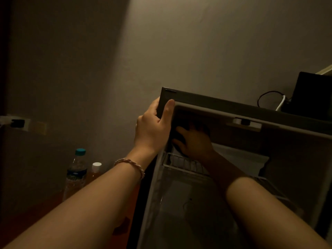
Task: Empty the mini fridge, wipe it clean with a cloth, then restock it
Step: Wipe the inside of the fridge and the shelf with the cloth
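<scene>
The mini fridge (224,106) stands open in dim light at the lower right, seen from above. My left hand (152,126) grips its top left front corner, thumb on the front edge. My right hand (194,141) is inside the upper left of the fridge, holding a dark cloth (177,136) against the inner wall above the white wire shelf (181,163). The cloth is mostly hidden by my hand and shadow. Below the shelf the fridge interior shows nothing in it.
A water bottle (76,173) with a teal cap and a smaller bottle (95,170) with a white cap and amber liquid stand on the orange floor left of the fridge. A black box (312,94) and cables sit on the fridge top. A wall socket (17,123) is far left.
</scene>
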